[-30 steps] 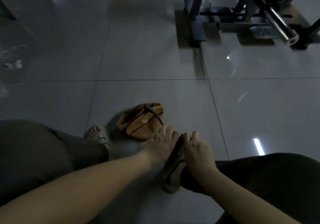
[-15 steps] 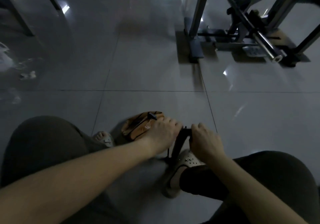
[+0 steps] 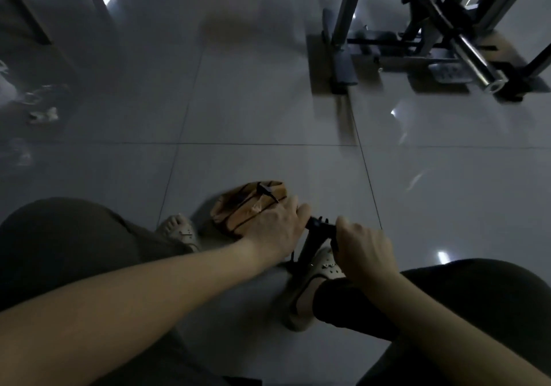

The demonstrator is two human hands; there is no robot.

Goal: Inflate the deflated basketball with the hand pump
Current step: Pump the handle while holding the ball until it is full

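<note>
Both fists are clamped on the hand pump [image 3: 319, 228] handle: left hand [image 3: 272, 232] on one end, right hand [image 3: 364, 251] on the other. The squashed basketball [image 3: 238, 211] sits just past the left hand's knuckles, with the black hose [image 3: 266, 191] end on top.

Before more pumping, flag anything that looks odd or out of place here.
The ball lies caved in and creased by the pump, as expected while flat. Pale scraps litter the floor, far left. Nothing else stands out.

One left hand [image 3: 274, 230], one right hand [image 3: 363, 251], one basketball [image 3: 238, 211], seemingly one pump [image 3: 310, 242], two shoes [image 3: 179, 230]
</note>
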